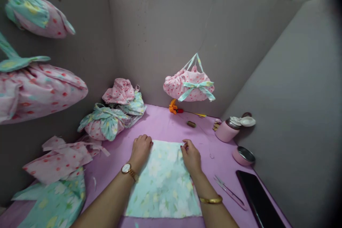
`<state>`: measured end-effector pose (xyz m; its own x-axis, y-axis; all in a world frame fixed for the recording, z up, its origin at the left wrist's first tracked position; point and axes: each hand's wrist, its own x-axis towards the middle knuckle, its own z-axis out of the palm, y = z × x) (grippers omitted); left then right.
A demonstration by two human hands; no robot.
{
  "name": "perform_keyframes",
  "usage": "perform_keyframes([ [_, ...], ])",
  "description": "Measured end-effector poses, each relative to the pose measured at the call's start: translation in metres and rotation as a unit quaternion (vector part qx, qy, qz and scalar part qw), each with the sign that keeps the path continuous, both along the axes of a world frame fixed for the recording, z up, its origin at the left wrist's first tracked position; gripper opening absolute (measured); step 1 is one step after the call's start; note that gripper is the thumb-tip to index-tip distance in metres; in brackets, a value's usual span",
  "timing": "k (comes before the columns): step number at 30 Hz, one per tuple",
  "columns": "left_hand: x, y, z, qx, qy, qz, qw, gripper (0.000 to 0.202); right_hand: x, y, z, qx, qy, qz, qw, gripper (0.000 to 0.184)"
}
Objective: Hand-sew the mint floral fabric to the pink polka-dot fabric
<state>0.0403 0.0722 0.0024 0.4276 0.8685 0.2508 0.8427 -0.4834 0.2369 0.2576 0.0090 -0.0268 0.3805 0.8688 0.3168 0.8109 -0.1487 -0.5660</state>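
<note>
A mint-green floral piece of fabric [162, 181] lies spread flat in front of me, its far edge reaching between my hands. My left hand [141, 151] has its fingers bent and closed at the far left corner of the fabric; the fingertips are partly hidden. At the far right corner, my right hand [191, 156] pinches the edge between thumb and fingers. A watch [126, 168] is on my left wrist and a gold bangle [211, 200] on my right.
Pink dotted and green cloth pieces [58, 160] and sewn bags [107, 123] lie left; more bags [42, 89] hang there. A bag with a bow [192, 85] hangs ahead. Thread snips [229, 192], a phone [256, 199], a pink flask [227, 130], its cup [244, 155] and a spool [191, 124] lie around.
</note>
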Motion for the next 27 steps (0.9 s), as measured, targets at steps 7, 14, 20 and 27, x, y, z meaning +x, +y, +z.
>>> perform_keyframes([
  [7,0.000,0.005,-0.003,0.001,-0.007,-0.009,1.000,0.019,0.000,-0.003,0.002,-0.024,-0.007,-0.042,0.999,0.030],
  [14,0.000,0.007,-0.005,0.004,-0.002,-0.013,1.000,0.022,-0.004,0.001,0.011,-0.068,-0.023,-0.066,0.995,0.033],
  [20,0.000,0.007,-0.004,0.006,-0.002,-0.018,1.000,0.023,-0.007,0.003,0.018,-0.099,-0.045,-0.089,0.990,0.017],
  [27,0.000,0.008,-0.008,0.007,-0.005,-0.014,1.000,0.022,-0.007,0.006,0.019,-0.117,-0.061,-0.091,0.987,0.008],
])
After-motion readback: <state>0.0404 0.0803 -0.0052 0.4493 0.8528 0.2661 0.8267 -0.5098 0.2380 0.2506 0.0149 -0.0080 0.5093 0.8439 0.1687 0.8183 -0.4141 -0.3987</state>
